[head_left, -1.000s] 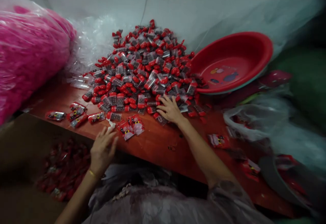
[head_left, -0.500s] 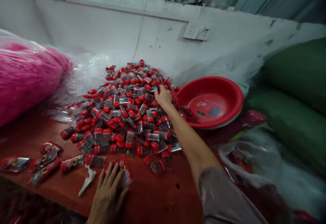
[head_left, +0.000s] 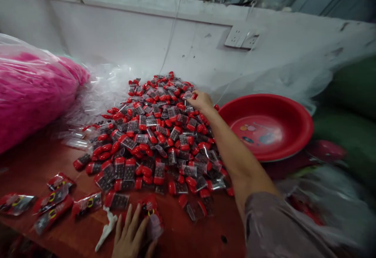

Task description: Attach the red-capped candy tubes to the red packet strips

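Note:
My right hand [head_left: 202,101] reaches to the upper right of a big pile of small clear plastic cases with red caps [head_left: 160,132]. Its thumb and fingers are closed on one red-capped clear case [head_left: 188,94] at the top of the pile. Low in the view, my left hand [head_left: 129,232] lies with fingers spread on the red tabletop [head_left: 199,236]. Beside and partly under those fingers is a red printed packet with a clear end [head_left: 152,217]. A crumpled white strip [head_left: 106,226] lies just left of this hand.
A red plastic basin [head_left: 296,132] stands right of the pile. On the left are a bag of pink fluffy material [head_left: 38,93] and clear plastic sleeves [head_left: 102,82]. Several printed packets [head_left: 86,205] lie near the front edge. Wall sockets [head_left: 241,38] sit behind.
My right hand has shifted slightly farther back and to the right over the pile, its fingers now on a case. My left hand stays by the packet. The camera view has shifted.

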Available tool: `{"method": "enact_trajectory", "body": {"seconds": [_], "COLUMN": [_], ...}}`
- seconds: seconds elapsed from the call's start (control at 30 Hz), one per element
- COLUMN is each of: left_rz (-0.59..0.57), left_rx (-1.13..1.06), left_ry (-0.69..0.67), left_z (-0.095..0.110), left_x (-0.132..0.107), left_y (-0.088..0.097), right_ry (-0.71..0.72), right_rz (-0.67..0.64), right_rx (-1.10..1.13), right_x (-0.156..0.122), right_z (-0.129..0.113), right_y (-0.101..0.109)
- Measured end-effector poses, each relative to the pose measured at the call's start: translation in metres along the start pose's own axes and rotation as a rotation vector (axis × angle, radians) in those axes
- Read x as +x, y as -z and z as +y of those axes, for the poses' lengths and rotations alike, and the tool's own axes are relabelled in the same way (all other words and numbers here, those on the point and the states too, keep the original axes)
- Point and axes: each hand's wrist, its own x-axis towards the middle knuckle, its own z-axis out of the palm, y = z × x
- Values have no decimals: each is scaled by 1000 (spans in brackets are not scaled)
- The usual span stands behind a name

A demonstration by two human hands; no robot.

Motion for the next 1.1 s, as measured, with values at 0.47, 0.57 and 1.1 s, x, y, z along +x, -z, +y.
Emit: {"method": "enact_trajectory", "body": {"seconds": [0.47, 0.57, 1.1], "left_rz": [-408, -668, -679], "left_rx": [-933, -993, -548], "left_ry": [176, 208, 120], "left_z": [86, 107, 113], "left_x": [76, 79, 77], "left_y": [45, 34, 27], "right_ry": [478, 400, 273], "right_rz": [-872, -816, -334], "right_rx": [222, 288, 538], "right_x": [-332, -362, -401], "right_z": [21, 26, 32], "right_y": [88, 68, 23]}}
